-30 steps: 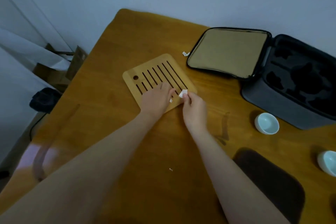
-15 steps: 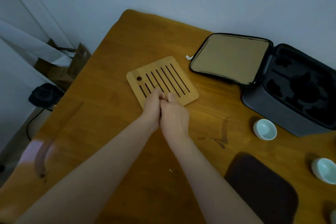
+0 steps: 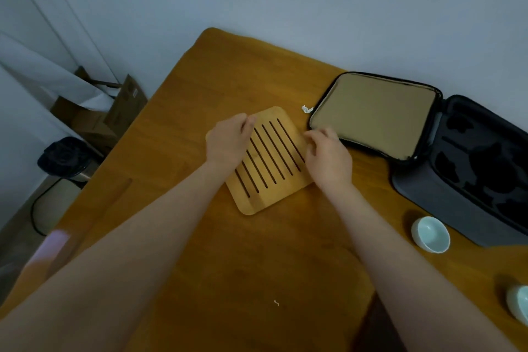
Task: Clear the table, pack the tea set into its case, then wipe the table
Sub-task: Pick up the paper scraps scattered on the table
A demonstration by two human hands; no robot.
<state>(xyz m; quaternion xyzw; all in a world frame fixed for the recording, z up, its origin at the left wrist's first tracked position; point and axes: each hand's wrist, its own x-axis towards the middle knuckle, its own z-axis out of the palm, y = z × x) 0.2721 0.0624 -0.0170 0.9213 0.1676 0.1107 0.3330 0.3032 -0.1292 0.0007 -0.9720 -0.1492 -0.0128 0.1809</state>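
The left grip (image 3: 228,143) is curling over the far left corner of the slatted bamboo tray (image 3: 268,168), thumb lying on its top, while the right grip (image 3: 328,157) is curling its fingers round the tray's right edge. The tray is lying flat in the middle of the wooden worktop (image 3: 228,71), just left of the open case (image 3: 471,180). The case's lid (image 3: 371,114) is lying flat on the worktop, tan lining facing up, and its dark foam compartments are showing. 1 pale cup (image 3: 431,234) is sitting just in front of the case, and a 2nd cup (image 3: 518,304) is showing at the right edge of the view. A white paper scrap (image 3: 306,108) is lying between the tray and the lid.
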